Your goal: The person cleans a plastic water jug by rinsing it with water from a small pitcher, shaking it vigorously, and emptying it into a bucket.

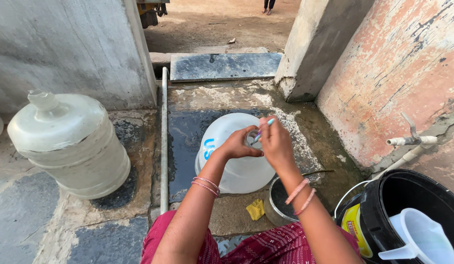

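Observation:
A large clear water jug (236, 166) stands on the wet stone floor in front of me. My left hand (238, 145) grips the jug's narrow neck. My right hand (275, 143) holds a thin light-blue brush (264, 129) whose lower end is pushed into the jug's mouth. Both wrists wear pink bangles.
A second big jug (70, 142) stands at left. A white pipe (164, 142) runs along the floor. A small steel pot (280, 203) and a yellow cloth (256, 209) lie near my knees. A black bucket (383, 205) with a plastic mug (422, 237) sits under a wall tap (412, 139).

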